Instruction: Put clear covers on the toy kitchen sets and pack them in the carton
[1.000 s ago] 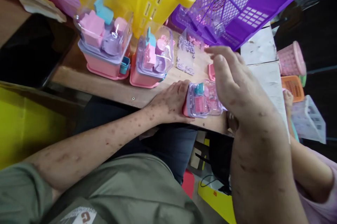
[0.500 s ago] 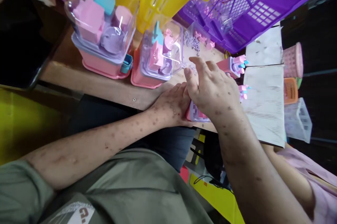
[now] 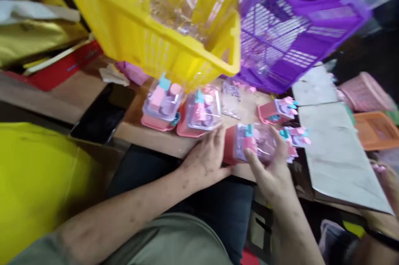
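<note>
My left hand (image 3: pixel 204 157) steadies a pink toy box (image 3: pixel 230 145), with fingers along its back side and thumb at its front. The box lies on its side at the bench edge, its lilac face with small pink and teal pieces turned to the right. At that face, my right hand (image 3: pixel 274 169) holds a clear plastic cover (image 3: pixel 264 142) between thumb and fingers; whether it is fully seated I cannot tell. Two similar covered toy boxes, one (image 3: pixel 162 103) and another (image 3: pixel 201 111), stand to the left on the bench.
Behind stand a yellow basket (image 3: pixel 187 49) of clear plastic parts and a purple basket (image 3: pixel 289 57). Small lilac pieces (image 3: pixel 231 90) lie on the bench. Uncovered toy boxes (image 3: pixel 277 110) sit to the right, beside cardboard (image 3: pixel 339 153). A black phone-like slab (image 3: pixel 99 111) lies left. Another person's arm (image 3: pixel 385 186) shows far right.
My right hand has come down from above the box and now grips a clear cover at its lilac face. My left hand stays at the box. The view has shifted, showing more of both baskets.
</note>
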`<state>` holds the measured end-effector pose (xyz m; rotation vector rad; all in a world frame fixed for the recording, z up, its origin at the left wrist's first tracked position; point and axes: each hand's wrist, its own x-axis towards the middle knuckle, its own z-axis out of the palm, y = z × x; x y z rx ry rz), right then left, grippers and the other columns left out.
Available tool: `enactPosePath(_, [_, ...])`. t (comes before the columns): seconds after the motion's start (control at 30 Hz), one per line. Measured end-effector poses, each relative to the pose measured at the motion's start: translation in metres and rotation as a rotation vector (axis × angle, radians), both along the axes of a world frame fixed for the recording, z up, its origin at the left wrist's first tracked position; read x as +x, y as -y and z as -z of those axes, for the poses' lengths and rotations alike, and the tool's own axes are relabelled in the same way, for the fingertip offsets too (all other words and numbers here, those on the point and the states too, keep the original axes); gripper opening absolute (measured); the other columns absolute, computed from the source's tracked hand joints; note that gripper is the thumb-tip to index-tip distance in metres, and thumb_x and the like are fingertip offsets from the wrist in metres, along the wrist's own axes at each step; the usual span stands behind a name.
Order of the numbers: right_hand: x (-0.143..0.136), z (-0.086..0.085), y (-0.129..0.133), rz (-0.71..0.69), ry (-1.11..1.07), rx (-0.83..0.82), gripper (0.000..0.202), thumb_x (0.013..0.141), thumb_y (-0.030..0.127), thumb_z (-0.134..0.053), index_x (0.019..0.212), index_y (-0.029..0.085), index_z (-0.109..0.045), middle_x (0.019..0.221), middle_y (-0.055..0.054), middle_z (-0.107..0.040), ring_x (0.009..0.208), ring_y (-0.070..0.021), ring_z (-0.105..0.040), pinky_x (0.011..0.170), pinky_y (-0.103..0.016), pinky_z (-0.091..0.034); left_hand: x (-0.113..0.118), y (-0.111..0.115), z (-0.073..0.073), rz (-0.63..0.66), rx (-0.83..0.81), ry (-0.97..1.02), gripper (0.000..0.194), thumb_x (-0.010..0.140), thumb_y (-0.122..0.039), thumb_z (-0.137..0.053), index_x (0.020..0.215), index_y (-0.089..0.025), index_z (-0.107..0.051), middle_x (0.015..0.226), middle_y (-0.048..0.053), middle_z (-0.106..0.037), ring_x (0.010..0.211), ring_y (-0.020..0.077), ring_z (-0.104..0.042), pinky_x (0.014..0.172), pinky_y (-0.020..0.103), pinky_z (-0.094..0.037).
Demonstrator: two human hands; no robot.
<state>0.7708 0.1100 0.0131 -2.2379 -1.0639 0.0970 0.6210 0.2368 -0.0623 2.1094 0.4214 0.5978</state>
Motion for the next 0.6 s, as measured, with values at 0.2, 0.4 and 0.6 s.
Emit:
enactPosePath(0.2, [-0.014,-0.015,-0.054,-0.136,-0.163,0.085,0.082,0.104,0.072,-0.063,0.168,0.023,-0.047,0.165,-0.019,-0.060,0.155,-0.0357,-0.057,0.128,-0.058,-0.050,-0.062,0.002,-0.030,0.055,0.093,-0.052,0.006,0.106,-0.025,-0.062,0.106,-0.023,-0.068,0.103,0.003,-0.077,0.095,0.0249,-0.078,0.088,0.040,-0.067])
enactPosePath(0.4, [0.050,-0.034,-0.015,0.087,0.366,0.135,0.058,0.100,0.058,-0.064,0.141,0.019,-0.073,0.141,-0.022,-0.070,0.141,-0.0422,-0.063,0.126,-0.067,-0.047,-0.055,0.021,-0.044,0.141,0.071,0.033,0.009,0.102,-0.024,-0.061,0.104,-0.025,-0.070,0.097,0.001,-0.076,0.087,0.0215,-0.077,0.081,0.035,-0.066])
enactPosePath(0.6, [0.072,0.015,0.053,0.099,0.272,0.016,0.058,0.105,0.054,-0.056,0.153,0.025,-0.066,0.159,-0.023,-0.061,0.147,-0.0465,-0.063,0.121,-0.072,-0.054,-0.008,0.039,-0.014,0.204,-0.025,0.041,0.072,0.087,-0.018,-0.076,0.155,-0.023,-0.053,0.153,0.014,-0.067,0.140,0.0328,-0.070,0.119,0.048,-0.064])
